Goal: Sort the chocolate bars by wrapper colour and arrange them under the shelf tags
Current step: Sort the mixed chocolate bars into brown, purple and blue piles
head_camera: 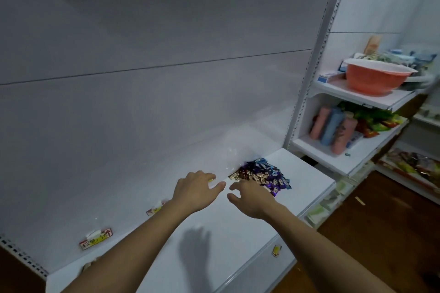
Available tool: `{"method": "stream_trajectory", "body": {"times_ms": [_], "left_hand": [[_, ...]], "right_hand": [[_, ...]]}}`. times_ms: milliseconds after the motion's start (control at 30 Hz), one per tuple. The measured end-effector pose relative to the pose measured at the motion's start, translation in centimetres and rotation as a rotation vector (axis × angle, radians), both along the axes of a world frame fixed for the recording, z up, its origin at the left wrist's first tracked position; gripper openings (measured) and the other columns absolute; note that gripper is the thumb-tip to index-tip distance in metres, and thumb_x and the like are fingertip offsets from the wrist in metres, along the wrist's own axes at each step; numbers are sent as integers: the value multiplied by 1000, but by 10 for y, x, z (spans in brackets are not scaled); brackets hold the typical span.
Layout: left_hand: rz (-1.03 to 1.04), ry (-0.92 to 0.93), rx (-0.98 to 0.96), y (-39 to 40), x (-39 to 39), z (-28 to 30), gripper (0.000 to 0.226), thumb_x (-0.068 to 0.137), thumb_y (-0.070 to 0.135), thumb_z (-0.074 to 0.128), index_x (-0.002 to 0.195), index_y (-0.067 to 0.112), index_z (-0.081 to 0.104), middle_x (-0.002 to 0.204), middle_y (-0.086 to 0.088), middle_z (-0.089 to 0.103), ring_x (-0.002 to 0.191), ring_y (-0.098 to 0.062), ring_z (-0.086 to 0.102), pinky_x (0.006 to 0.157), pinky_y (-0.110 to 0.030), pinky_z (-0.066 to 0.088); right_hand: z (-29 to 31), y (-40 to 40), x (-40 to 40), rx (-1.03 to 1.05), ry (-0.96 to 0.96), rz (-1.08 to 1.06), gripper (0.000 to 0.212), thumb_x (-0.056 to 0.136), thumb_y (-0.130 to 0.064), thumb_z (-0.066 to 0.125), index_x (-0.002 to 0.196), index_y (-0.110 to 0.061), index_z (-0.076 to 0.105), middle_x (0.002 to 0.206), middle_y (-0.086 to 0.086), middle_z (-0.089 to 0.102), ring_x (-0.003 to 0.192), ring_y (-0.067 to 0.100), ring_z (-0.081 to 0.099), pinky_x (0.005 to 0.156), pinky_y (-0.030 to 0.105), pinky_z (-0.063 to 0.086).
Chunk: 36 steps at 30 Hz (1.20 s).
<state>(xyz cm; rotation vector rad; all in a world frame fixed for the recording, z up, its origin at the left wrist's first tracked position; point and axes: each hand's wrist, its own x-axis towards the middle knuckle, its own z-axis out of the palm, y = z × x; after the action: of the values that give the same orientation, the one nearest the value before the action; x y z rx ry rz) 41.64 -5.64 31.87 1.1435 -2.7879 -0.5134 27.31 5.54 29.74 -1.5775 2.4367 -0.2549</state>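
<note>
A heap of small chocolate bars (262,175) in gold, brown, purple and blue wrappers lies at the back right of the white shelf (214,240). My right hand (250,197) hovers just left of the heap, fingers loosely spread, its fingertips at the gold bars; it holds nothing. My left hand (196,189) is stretched out beside it with relaxed fingers pointing right, near the back wall. Two red-edged shelf tags are stuck on the back wall: one tag (96,238) at the left, another tag (156,208) partly hidden behind my left forearm.
A small yellow label (276,250) sits on the shelf's front edge. To the right stand more shelves with an orange basin (373,78), pink and blue rolls (333,128) and packaged goods. Brown floor lies at the lower right.
</note>
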Motion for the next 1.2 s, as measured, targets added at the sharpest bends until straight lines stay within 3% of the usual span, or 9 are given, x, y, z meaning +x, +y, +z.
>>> {"method": "stream_trajectory", "body": {"times_ms": [200,433,600,667,867,967,1033,1200], "left_hand": [[108,34,41,-4,-12,-34,54,91,66,35,133,37,53,138,8,52,125,-18,47,101,-37,37],[348,71,150,16,-42,-74,52,92,63,39,133,34,53,139,7,51,129,-17,44,105,-36,37],[595,206,293,52,-83,-153,47,92,61,42,130,36,54,139,11,51,126,-12,47,105,-33,37],[614,152,315,65,-101,-192,46,93,60,42,131,35,54,140,9,51,127,-13,46,105,-33,36],[505,82,83,64,-132,-315,48,93,58,42,133,34,53,141,10,49,131,-12,40,108,-33,32],[472,78,-116,53,-142,-368,50,94,61,34,137,39,44,149,8,36,139,-14,26,115,-46,14],[462,91,-181,49,-147,-391,57,92,67,24,141,41,35,155,7,27,144,-16,14,114,-55,1],[446,-6,-177,45,-150,-399,74,85,77,9,150,43,15,162,8,8,149,-23,-1,111,-63,-8]], "right_hand": [[-25,-22,-28,62,-14,90,47,98,-47,41,136,-22,52,141,3,50,128,22,43,103,38,40],[-59,-40,-86,76,-131,261,45,97,-45,44,134,-22,53,138,1,53,126,22,46,103,39,41],[-136,-32,-144,119,-266,350,43,97,-42,45,133,-20,55,136,1,55,123,21,49,102,38,42],[-177,-23,-156,131,-261,369,43,98,-42,44,132,-19,55,136,2,54,123,22,49,101,39,42],[-298,-27,-177,-23,-59,410,50,98,-48,39,142,-23,40,150,-2,39,135,22,34,105,39,33],[-348,-36,-187,-88,32,406,61,98,-56,26,152,-29,22,161,-2,15,147,20,11,118,44,12],[-367,-37,-190,-119,60,392,66,95,-61,17,154,-32,13,163,-5,6,150,17,2,120,45,2],[-370,-38,-188,-131,116,399,69,92,-64,15,154,-32,14,163,-5,8,150,17,4,118,48,4]]}}
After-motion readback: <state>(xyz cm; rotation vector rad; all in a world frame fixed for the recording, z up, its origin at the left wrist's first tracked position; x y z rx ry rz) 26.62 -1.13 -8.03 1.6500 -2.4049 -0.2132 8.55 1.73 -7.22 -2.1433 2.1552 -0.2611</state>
